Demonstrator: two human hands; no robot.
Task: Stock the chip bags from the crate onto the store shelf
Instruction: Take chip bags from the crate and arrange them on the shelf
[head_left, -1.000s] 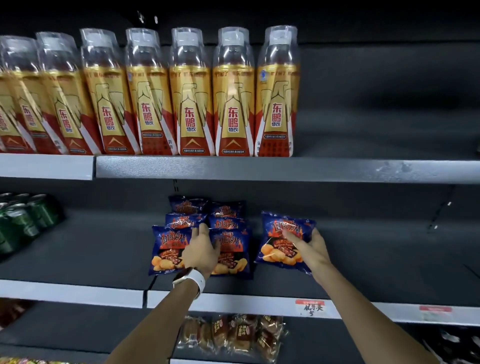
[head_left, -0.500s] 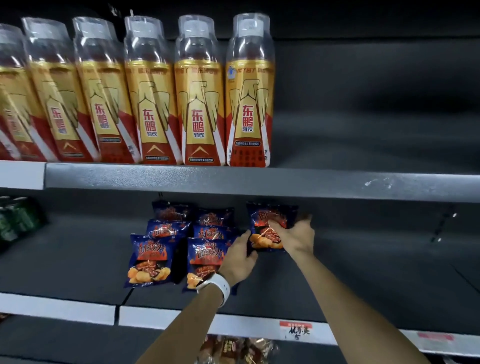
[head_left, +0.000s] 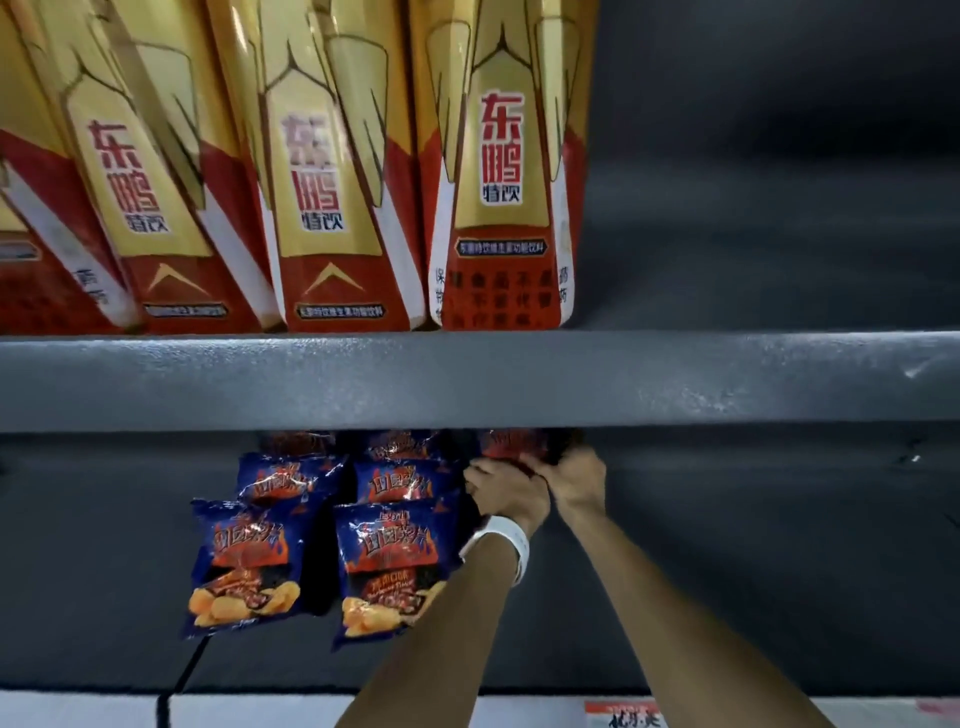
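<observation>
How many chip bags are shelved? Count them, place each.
7. Left front bag, left middle bag, left back bag; centre front bag, centre middle bag, centre back bag; seventh bag, right of them, held by left hand and right hand. The upper shelf may hide more.

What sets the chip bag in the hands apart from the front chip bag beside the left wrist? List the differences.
The held chip bag sits deep at the back, half hidden under the upper shelf edge; the front chip bag lies near the front in full view. The left hand and right hand grip the held bag; nothing touches the front bag. Both share the blue and orange packaging.
</observation>
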